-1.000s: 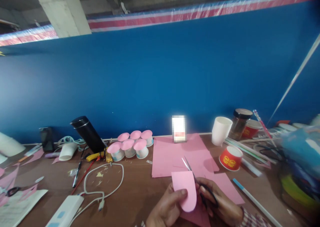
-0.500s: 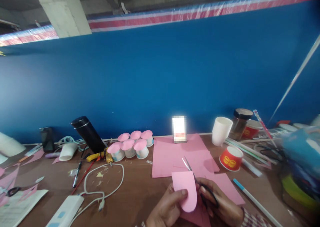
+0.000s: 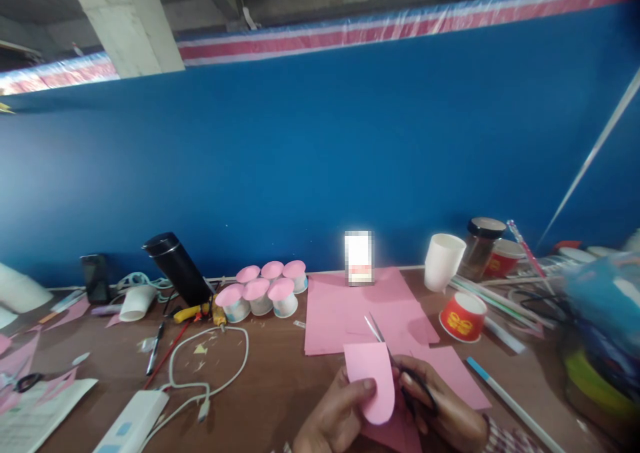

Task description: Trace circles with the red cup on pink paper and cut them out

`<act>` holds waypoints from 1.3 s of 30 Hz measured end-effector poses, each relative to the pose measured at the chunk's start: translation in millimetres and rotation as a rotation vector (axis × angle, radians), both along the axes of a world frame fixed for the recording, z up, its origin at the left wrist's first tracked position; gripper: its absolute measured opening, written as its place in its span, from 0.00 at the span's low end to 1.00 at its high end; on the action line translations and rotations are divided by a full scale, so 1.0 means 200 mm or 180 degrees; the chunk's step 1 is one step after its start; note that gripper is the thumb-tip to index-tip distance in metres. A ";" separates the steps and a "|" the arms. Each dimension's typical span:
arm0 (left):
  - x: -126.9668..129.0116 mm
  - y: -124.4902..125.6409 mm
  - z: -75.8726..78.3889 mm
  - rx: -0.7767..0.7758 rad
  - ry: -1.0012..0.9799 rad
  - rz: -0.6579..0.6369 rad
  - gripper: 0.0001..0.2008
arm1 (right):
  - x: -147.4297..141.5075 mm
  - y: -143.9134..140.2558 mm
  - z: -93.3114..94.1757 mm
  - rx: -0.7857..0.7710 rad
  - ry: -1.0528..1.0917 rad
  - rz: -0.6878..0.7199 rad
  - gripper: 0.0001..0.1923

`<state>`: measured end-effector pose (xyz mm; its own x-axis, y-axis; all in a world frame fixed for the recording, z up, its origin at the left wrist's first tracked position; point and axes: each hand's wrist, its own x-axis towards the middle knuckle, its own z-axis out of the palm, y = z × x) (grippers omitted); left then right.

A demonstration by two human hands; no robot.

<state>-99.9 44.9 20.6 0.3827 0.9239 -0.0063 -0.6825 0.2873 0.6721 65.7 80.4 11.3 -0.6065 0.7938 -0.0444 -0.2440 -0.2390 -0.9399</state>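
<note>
My left hand pinches a pink paper piece with a straight top edge and a rounded bottom, the thumb lying on its face. In my right hand is a pair of black-handled scissors, its blades slightly parted and pointing up and away just behind the paper's upper right edge. Beyond the hands lie large pink sheets. A smaller pink sheet rests to the right, and more pink paper shows beneath my hands.
Several small cups with pink tops stand at the back. To the right are a white cup, a red paper bowl and a lidded jar. Leftward lie a white power strip, a looped cable and a black cylinder.
</note>
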 end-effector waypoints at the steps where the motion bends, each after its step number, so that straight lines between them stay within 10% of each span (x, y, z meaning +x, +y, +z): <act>1: 0.00 0.00 0.00 -0.0001 -0.0015 0.0001 0.15 | 0.00 0.00 0.00 0.0003 -0.0017 0.0010 0.25; 39: 0.00 0.00 0.02 -0.0010 -0.0019 0.0025 0.16 | 0.01 0.00 0.00 -0.0139 -0.0048 -0.0025 0.22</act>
